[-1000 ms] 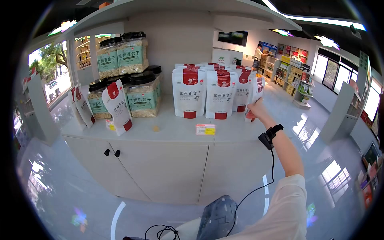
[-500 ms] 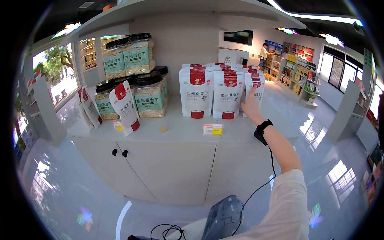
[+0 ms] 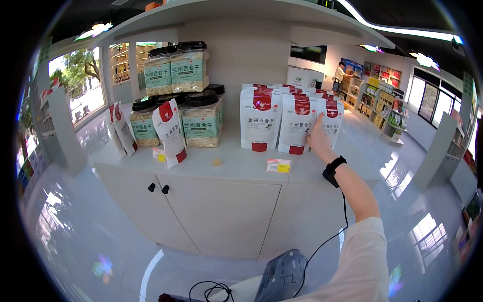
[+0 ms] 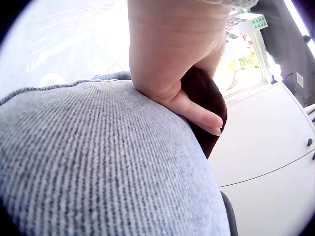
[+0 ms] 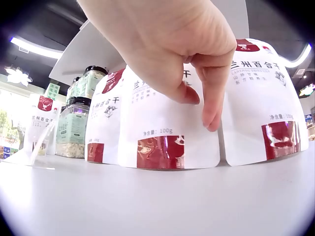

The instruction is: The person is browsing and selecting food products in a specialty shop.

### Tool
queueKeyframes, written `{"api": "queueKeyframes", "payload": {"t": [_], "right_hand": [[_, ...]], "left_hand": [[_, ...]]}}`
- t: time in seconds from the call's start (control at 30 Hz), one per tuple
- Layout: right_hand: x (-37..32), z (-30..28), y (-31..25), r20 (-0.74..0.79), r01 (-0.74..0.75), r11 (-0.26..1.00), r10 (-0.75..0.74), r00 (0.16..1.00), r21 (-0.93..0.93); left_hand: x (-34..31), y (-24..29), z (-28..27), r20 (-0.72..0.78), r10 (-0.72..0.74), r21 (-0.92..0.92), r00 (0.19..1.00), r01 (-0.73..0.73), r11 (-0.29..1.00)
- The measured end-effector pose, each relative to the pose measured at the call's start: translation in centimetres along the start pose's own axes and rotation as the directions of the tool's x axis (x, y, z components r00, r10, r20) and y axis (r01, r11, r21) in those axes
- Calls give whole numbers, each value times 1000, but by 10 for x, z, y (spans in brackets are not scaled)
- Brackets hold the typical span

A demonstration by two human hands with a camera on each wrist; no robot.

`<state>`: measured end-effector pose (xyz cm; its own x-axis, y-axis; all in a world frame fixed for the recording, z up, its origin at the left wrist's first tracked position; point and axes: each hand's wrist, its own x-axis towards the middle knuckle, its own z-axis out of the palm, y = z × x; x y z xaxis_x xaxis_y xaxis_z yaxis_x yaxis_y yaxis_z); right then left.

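Note:
My right hand [image 3: 319,138] reaches to the gap between two white pouches with red panels. In the right wrist view its bent fingers [image 5: 211,105] point down over the right edge of the middle pouch [image 5: 165,120], beside the right-hand pouch [image 5: 263,105]. The thumb [image 5: 184,93] overlaps the middle pouch's front. Both pouches stand upright on the white counter [image 5: 147,196]. My left hand [image 4: 177,54] rests on a denim-covered thigh [image 4: 108,157], with one finger along a dark brown thing [image 4: 211,98]; I cannot tell whether it is held.
More white pouches [image 3: 260,123] stand at the left of this group. Clear jars with black lids [image 3: 200,123] and leaning pouches [image 3: 171,136] are farther left. A price tag [image 3: 278,165] lies near the front edge, and a shelf [image 3: 241,11] overhangs the counter.
My right hand has moved left from the side of the rightmost pouch to the gap beside its neighbour. That rightmost pouch now faces forward. The head view has shifted.

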<state>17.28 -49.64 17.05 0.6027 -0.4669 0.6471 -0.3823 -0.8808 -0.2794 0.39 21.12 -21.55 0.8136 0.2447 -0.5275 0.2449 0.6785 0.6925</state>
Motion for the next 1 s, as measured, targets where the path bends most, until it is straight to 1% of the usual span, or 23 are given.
{"api": "queueKeyframes", "payload": {"t": [0.07, 0.17, 0.2, 0.3, 0.33, 0.43, 0.47, 0.53, 0.6, 0.67, 0.73, 0.77, 0.8, 0.9, 0.93, 1.0], "right_hand": [[-2, -16, -19, 58, -30, 1000, 30, 998, -1], [0, -43, -53, 17, 8, 1000, -8, 1000, 20], [1, -50, -63, -25, 43, 998, -41, 999, 52], [4, -75, -107, 31, 230, 972, -231, 972, 40], [1, -83, -126, 41, 262, 963, -265, 963, 68], [-15, -102, -188, 139, 452, 879, -472, 870, 153], [-24, -107, -212, 174, 465, 862, -499, 849, 201], [-34, -99, -249, 159, 585, 771, -629, 761, 252], [-44, -83, -285, 132, 675, 693, -716, 685, 254], [-53, -58, -321, 75, 756, 587, -802, 593, 290], [-67, -38, -361, 139, 769, 545, -835, 532, 333], [-72, -23, -382, 141, 769, 527, -846, 514, 362], [-78, -8, -401, 145, 767, 509, -857, 495, 391], [-93, 19, -462, 219, 695, 561, -824, 523, 450], [-95, 30, -479, 224, 659, 596, -795, 564, 459], [-95, 57, -514, 230, 579, 658, -732, 641, 481]], "left_hand": [[4, 0, -4, 15, 0, -4, 1000, 1, 1000], [7, -2, -7, 35, 2, -13, 999, -2, 1000], [7, -3, -7, 40, 5, -15, 999, -4, 1000], [9, -4, -7, 41, 19, -37, 999, -17, 999], [10, -4, -8, 41, 23, -43, 999, -21, 999], [8, -4, -6, 51, 33, -55, 998, -30, 998], [5, -2, -3, 59, 36, -53, 998, -33, 998], [8, -3, -6, 65, 59, -39, 996, -56, 998], [12, -5, -11, 80, 31, -41, 996, -28, 999], [13, -4, -12, 74, 17, -46, 997, -14, 999], [9, -3, -8, 34, 10, -23, 999, -9, 1000], [9, -3, -8, 14, 6, -13, 1000, -6, 1000], [11, -5, -12, 41, 20, -18, 999, -20, 1000], [3, -3, -7, -22, 44, 6, 999, -44, 999], [3, -4, -8, -2, 40, -5, 999, -40, 999], [-2, -1, -7, -19, 52, -13, 998, -53, 999]]}}
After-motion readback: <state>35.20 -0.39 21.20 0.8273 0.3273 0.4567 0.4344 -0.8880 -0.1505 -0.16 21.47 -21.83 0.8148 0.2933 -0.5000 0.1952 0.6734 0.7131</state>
